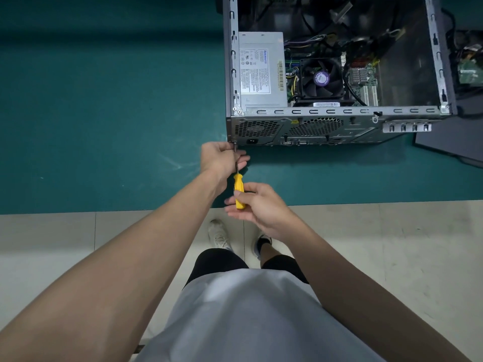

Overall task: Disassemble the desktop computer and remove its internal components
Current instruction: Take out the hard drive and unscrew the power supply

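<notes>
An open desktop computer case point(337, 112) lies on its side on the green table, its rear panel facing me. Inside I see the grey power supply point(261, 69), a black CPU fan point(322, 79) and the motherboard point(363, 79). A yellow-handled screwdriver point(238, 188) points at the lower left corner of the rear panel. My left hand point(222, 158) pinches its dark shaft close to the tip. My right hand point(257, 205) grips the yellow handle.
The green table mat point(104, 113) stretches left of the case. A dark side panel point(449, 142) lies at the right, with removed parts and cables point(467, 66) beyond it. The table's front edge runs just under my right hand; tiled floor and my shoes are below.
</notes>
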`<control>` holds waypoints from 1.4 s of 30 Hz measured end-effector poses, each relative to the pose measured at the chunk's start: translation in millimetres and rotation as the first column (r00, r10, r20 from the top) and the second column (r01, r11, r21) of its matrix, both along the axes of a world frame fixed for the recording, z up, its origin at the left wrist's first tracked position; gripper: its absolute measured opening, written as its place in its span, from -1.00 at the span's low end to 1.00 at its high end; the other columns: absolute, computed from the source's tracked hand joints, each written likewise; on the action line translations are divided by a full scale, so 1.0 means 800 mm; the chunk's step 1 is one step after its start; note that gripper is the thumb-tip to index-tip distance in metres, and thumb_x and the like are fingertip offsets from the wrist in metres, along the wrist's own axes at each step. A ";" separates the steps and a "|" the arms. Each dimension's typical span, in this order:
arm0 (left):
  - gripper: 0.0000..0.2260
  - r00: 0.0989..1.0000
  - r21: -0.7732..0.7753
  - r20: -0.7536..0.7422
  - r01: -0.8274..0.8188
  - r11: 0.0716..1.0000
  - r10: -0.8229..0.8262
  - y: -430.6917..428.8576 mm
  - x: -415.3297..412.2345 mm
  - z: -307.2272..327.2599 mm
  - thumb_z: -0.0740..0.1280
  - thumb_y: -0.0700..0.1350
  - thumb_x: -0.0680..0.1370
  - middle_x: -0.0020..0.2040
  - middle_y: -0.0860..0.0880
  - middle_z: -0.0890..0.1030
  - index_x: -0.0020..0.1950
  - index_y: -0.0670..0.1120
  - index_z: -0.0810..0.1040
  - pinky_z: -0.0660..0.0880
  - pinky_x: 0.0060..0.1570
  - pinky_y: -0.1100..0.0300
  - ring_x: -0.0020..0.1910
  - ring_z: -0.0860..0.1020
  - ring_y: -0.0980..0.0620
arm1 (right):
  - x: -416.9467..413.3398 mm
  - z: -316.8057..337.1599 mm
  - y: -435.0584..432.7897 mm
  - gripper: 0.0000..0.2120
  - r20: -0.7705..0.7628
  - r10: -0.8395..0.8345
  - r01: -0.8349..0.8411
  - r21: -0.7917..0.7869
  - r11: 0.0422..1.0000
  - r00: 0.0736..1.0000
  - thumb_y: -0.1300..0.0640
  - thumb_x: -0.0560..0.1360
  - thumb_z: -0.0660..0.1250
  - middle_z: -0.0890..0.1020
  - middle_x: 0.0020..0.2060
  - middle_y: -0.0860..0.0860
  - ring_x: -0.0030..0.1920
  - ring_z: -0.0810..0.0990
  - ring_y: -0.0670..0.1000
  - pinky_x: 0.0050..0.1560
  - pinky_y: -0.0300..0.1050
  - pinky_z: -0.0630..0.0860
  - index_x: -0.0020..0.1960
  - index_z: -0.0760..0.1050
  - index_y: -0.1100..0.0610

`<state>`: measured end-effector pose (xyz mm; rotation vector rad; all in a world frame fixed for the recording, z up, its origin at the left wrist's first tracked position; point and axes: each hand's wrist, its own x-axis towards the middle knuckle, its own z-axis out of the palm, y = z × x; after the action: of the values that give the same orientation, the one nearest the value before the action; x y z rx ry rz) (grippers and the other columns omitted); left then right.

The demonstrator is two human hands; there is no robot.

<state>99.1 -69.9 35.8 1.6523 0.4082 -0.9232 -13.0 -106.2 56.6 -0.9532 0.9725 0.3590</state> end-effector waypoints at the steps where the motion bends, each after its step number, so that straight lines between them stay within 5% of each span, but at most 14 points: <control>1: -0.85 1.000 -0.028 -0.008 0.001 1.000 -0.002 0.002 0.000 0.000 0.18 -0.46 0.57 -0.12 -0.19 0.61 0.04 -0.29 0.47 0.62 -0.19 0.23 -0.23 0.65 -0.03 | -0.001 0.001 -0.002 -0.80 0.019 -0.011 0.010 0.068 0.998 1.000 0.34 0.60 0.18 0.58 -0.06 0.25 -0.17 0.65 0.11 -0.05 -0.10 0.63 0.22 0.37 0.33; 4: -0.86 1.000 -0.060 -0.014 -0.013 0.998 0.012 0.006 0.000 0.001 0.22 -0.45 0.56 -0.09 -0.21 0.62 0.06 -0.31 0.49 0.63 -0.17 0.20 -0.18 0.66 -0.06 | 0.002 0.002 -0.005 -0.78 -0.022 0.089 -0.091 -0.110 0.990 0.996 0.37 0.55 0.26 0.60 -0.11 0.23 -0.16 0.67 0.15 -0.06 -0.06 0.64 0.18 0.39 0.33; 8: -0.86 0.998 0.096 0.062 0.002 0.995 -0.008 0.000 -0.002 0.002 0.33 -0.44 0.50 -0.19 -0.17 0.62 -0.12 -0.22 0.52 0.64 -0.19 0.10 -0.26 0.66 -0.06 | 0.007 -0.003 0.005 -0.75 -0.142 0.121 -0.165 -0.356 0.920 0.982 0.33 0.46 0.41 0.61 -0.22 0.12 -0.23 0.69 0.09 -0.11 0.02 0.65 0.07 0.42 0.24; 10: -0.85 0.999 0.092 0.052 0.009 0.996 -0.014 -0.002 -0.002 0.001 0.26 -0.45 0.54 -0.19 -0.17 0.62 -0.11 -0.23 0.50 0.63 -0.20 0.15 -0.27 0.66 -0.05 | 0.004 -0.004 0.006 -0.76 -0.096 0.070 -0.093 -0.257 0.962 0.993 0.31 0.50 0.36 0.60 -0.16 0.17 -0.23 0.66 0.08 -0.09 -0.02 0.64 0.13 0.41 0.29; 14: -0.85 0.999 -0.089 -0.031 -0.011 0.996 0.008 0.002 -0.002 0.003 0.17 -0.45 0.58 -0.14 -0.19 0.61 0.08 -0.33 0.48 0.62 -0.18 0.23 -0.21 0.65 -0.05 | -0.001 0.003 -0.004 -0.80 -0.001 -0.061 0.061 0.184 0.981 0.998 0.39 0.58 0.17 0.58 -0.03 0.27 -0.12 0.66 0.13 -0.01 -0.07 0.62 0.20 0.37 0.33; 17: -0.84 0.998 -0.114 -0.038 -0.061 0.992 0.057 0.004 -0.005 0.002 0.22 -0.46 0.55 -0.13 -0.20 0.62 0.09 -0.33 0.49 0.63 -0.17 0.22 -0.18 0.66 -0.05 | 0.002 0.003 -0.001 -0.77 -0.015 -0.029 0.030 0.024 0.999 0.999 0.44 0.53 0.23 0.58 -0.01 0.31 -0.11 0.66 0.17 -0.04 -0.10 0.63 0.18 0.38 0.34; 20: -0.85 0.995 0.020 0.017 -0.095 0.995 0.095 -0.001 -0.008 -0.001 0.33 -0.46 0.49 -0.19 -0.17 0.63 -0.02 -0.26 0.53 0.61 -0.26 0.20 -0.23 0.67 -0.05 | 0.007 0.000 0.010 -0.73 -0.083 -0.001 -0.013 -0.170 0.985 0.997 0.44 0.45 0.36 0.55 0.04 0.32 -0.07 0.66 0.21 -0.03 -0.04 0.63 0.12 0.41 0.31; 23: -0.81 0.994 0.062 0.024 -0.111 0.992 0.110 -0.005 -0.007 -0.001 0.29 -0.46 0.52 -0.17 -0.18 0.65 -0.15 -0.18 0.50 0.58 -0.31 0.25 -0.25 0.68 -0.03 | 0.006 -0.001 0.009 -0.78 -0.056 -0.040 0.033 -0.117 0.993 0.998 0.39 0.48 0.35 0.57 -0.03 0.26 -0.06 0.65 0.19 -0.06 -0.07 0.64 0.09 0.42 0.32; 27: -0.85 0.992 -0.101 -0.055 -0.119 0.988 0.114 -0.002 -0.007 -0.001 0.21 -0.46 0.56 -0.14 -0.20 0.63 -0.06 -0.26 0.50 0.63 -0.13 0.19 -0.15 0.67 -0.08 | 0.001 0.003 -0.004 -0.78 -0.004 -0.062 0.062 0.142 0.988 0.998 0.35 0.60 0.16 0.56 0.01 0.27 -0.08 0.64 0.15 0.01 -0.05 0.61 0.22 0.38 0.38; 30: -0.87 0.992 -0.118 -0.058 -0.122 0.986 0.116 -0.001 -0.009 -0.001 0.22 -0.45 0.56 -0.13 -0.19 0.63 0.02 -0.29 0.50 0.62 -0.08 0.17 -0.10 0.66 -0.10 | 0.004 -0.001 -0.008 -0.83 -0.042 0.022 -0.023 -0.046 0.999 0.999 0.38 0.56 0.21 0.58 -0.06 0.25 -0.18 0.65 0.11 -0.10 -0.09 0.64 0.16 0.40 0.33; 34: -0.88 0.992 0.062 0.054 -0.114 0.992 0.110 -0.006 -0.006 -0.002 0.34 -0.42 0.51 -0.21 -0.15 0.64 -0.15 -0.23 0.55 0.60 -0.28 0.23 -0.24 0.67 -0.02 | 0.009 -0.008 0.000 -0.82 -0.135 0.079 -0.115 -0.284 0.952 0.988 0.37 0.47 0.37 0.57 -0.19 0.14 -0.20 0.68 0.14 -0.11 0.02 0.65 0.00 0.42 0.24; 39: -0.87 0.996 0.009 0.020 -0.083 0.996 0.083 -0.004 -0.005 -0.007 0.23 -0.44 0.56 -0.13 -0.17 0.64 0.00 -0.29 0.53 0.60 -0.26 0.28 -0.19 0.67 0.00 | 0.004 -0.012 0.003 -0.92 -0.050 0.085 -0.092 -0.138 0.986 0.995 0.33 0.58 0.20 0.57 -0.08 0.17 -0.09 0.62 0.09 -0.01 -0.10 0.61 0.04 0.44 0.24; 42: -0.89 0.996 -0.021 0.017 -0.083 0.996 0.083 0.000 -0.004 -0.009 0.26 -0.42 0.56 -0.11 -0.18 0.65 0.02 -0.31 0.55 0.61 -0.17 0.24 -0.12 0.67 -0.05 | 0.005 -0.014 0.001 -0.84 -0.097 0.103 -0.121 -0.214 0.969 0.990 0.36 0.55 0.26 0.58 -0.12 0.14 -0.08 0.65 0.11 -0.07 -0.05 0.63 0.12 0.44 0.30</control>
<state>95.7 -70.1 28.2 1.6115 0.4508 -0.8477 -9.2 -105.4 45.3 -1.2052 1.0537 0.3954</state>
